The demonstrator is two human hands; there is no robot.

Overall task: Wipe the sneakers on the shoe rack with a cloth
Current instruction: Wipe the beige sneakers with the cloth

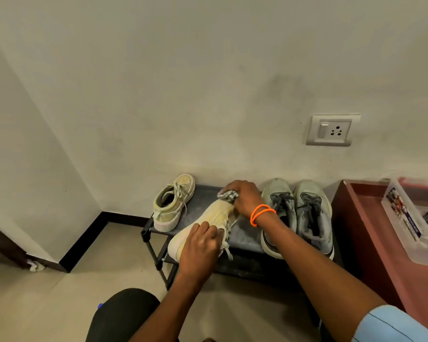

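A cream sneaker [208, 222] lies tilted on its side across the top of the black shoe rack [245, 236]. My left hand [200, 245] grips it at the heel end, over the opening. My right hand [245, 197], with orange bands on the wrist, holds a bunched grey checked cloth [229, 195] against the sneaker's toe. The matching cream sneaker [172, 202] stands upright at the rack's back left. A pair of grey sneakers [298, 215] stands side by side on the rack's right part, partly behind my right forearm.
The rack stands against a pale wall with a socket plate [332, 130] above it. A dark red cabinet [371, 240] adjoins the rack on the right, with a clear plastic box [405, 218] on top. My knee [124, 314] is low in front. Tiled floor [84, 267] lies left.
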